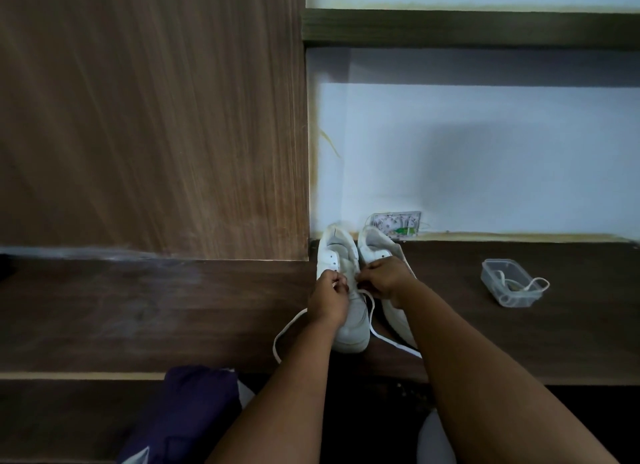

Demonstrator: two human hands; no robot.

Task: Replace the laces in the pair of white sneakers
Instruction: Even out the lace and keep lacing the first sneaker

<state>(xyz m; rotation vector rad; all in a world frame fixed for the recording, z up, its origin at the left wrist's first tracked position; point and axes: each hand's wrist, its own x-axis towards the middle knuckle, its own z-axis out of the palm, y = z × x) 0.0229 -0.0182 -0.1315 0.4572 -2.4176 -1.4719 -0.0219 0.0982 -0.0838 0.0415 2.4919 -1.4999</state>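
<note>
A: Which step is this?
B: Lacing the left sneaker (346, 290) on the dark desk (138, 308). The left hand (327, 299) and right hand (384, 278) each pinch the white lace (372, 308) at the eyelets.
A: Next?
B: Probably threading higher; a second lace (530, 285) waits in the plastic container (509, 283).

We note a dark desk (519, 325), a wood panel (152, 117) at left, a wall socket (398, 223) above the desk's back edge, and a navy cloth (183, 415) below.

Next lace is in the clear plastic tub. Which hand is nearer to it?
Right. The right hand pinches the lace at the white sneakers, left of the clear plastic tub; the left hand is farther left.
</note>
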